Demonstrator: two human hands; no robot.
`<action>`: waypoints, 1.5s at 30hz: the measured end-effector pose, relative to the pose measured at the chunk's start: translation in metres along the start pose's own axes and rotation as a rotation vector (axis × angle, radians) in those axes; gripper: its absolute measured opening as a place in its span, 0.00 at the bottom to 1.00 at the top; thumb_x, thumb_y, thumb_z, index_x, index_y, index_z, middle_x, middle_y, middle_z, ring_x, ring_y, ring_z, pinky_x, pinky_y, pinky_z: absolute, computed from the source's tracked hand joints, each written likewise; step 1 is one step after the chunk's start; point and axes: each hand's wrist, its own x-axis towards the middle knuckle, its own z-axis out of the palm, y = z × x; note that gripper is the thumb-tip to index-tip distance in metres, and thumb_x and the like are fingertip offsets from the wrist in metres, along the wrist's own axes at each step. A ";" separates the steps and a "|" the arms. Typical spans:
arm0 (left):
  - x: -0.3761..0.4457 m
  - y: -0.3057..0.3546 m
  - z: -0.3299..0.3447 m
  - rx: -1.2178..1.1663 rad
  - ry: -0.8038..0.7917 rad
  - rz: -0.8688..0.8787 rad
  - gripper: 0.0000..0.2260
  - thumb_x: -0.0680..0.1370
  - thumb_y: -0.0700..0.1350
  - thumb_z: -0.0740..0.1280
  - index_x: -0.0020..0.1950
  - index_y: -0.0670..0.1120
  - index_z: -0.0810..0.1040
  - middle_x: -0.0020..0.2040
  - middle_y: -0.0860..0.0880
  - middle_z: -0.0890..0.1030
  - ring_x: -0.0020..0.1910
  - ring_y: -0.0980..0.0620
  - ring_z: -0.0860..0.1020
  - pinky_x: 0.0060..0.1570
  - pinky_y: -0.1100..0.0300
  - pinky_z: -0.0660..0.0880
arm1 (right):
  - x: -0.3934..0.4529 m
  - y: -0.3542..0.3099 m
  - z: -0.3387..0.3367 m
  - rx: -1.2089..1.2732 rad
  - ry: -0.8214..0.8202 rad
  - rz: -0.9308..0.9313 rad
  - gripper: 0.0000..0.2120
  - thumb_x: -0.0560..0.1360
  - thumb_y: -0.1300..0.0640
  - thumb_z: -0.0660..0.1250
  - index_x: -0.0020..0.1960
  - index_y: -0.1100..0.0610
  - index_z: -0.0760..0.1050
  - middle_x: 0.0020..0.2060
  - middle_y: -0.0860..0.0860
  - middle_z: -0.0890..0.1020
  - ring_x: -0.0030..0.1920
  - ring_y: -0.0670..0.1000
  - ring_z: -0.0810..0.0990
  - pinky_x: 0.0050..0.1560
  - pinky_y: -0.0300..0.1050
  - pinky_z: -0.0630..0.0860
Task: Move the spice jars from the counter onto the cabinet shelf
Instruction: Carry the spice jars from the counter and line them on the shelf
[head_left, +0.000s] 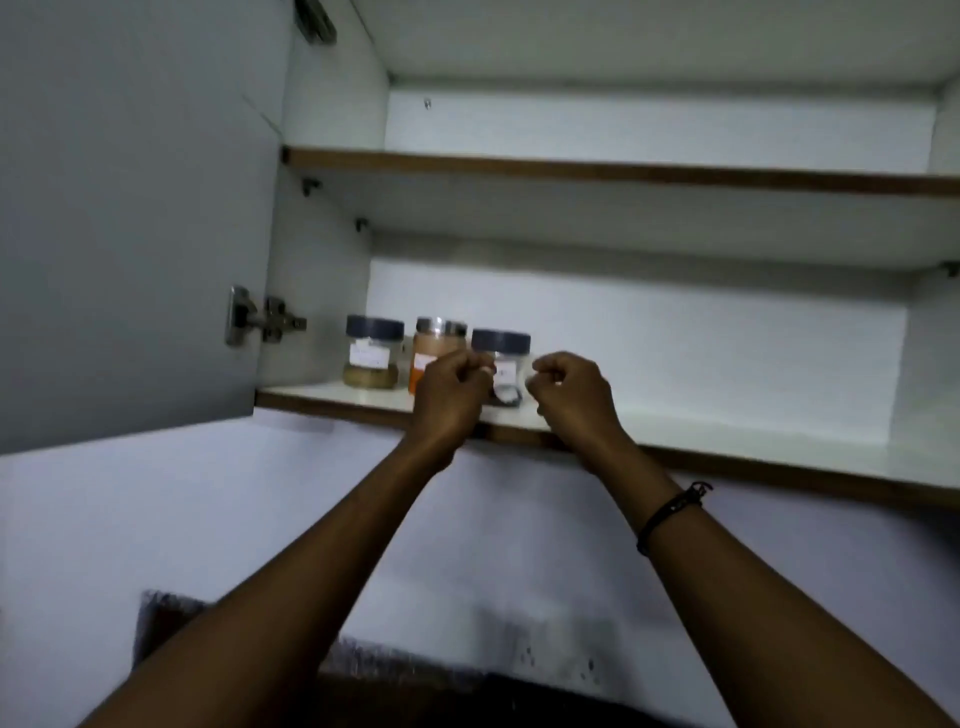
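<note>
White laminate lines the open cabinet, whose door (130, 223) hangs wide, far left of the left hand. On the lower shelf (727, 436) three spice jars stand in a row. The dark-lidded jar of brownish powder (371, 353) sits well left of the left hand. The orange-powder jar with a metal lid (436, 348) stands just behind that hand, partly hidden by it. The left hand (452, 395) is curled loosely, its fingertips near or touching the third jar; contact is unclear. That dark-lidded jar with dark contents (503, 364) stands between both hands. The right hand (571, 397), fingers curled, hovers just right of it, grasping nothing visible. A black wristband (670, 512) circles the right forearm.
</note>
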 end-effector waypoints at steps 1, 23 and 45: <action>-0.016 0.000 -0.004 -0.020 -0.013 0.047 0.08 0.79 0.37 0.65 0.53 0.41 0.83 0.49 0.44 0.84 0.50 0.45 0.82 0.51 0.52 0.79 | -0.015 -0.001 -0.005 0.051 0.022 -0.001 0.11 0.72 0.58 0.67 0.54 0.55 0.81 0.49 0.53 0.84 0.50 0.56 0.83 0.56 0.55 0.79; -0.426 -0.159 0.007 0.225 -0.424 -0.519 0.09 0.81 0.41 0.64 0.54 0.43 0.83 0.49 0.49 0.84 0.50 0.53 0.81 0.52 0.57 0.77 | -0.431 0.187 0.018 -0.110 -0.343 0.557 0.07 0.76 0.59 0.65 0.52 0.53 0.78 0.42 0.46 0.82 0.43 0.44 0.81 0.42 0.39 0.77; -0.554 -0.246 -0.016 -0.051 -0.576 -1.099 0.15 0.84 0.44 0.55 0.62 0.49 0.80 0.58 0.47 0.84 0.56 0.51 0.83 0.57 0.55 0.78 | -0.597 0.253 0.061 -0.424 -0.395 0.720 0.41 0.68 0.48 0.76 0.71 0.51 0.55 0.67 0.58 0.64 0.64 0.59 0.71 0.61 0.55 0.74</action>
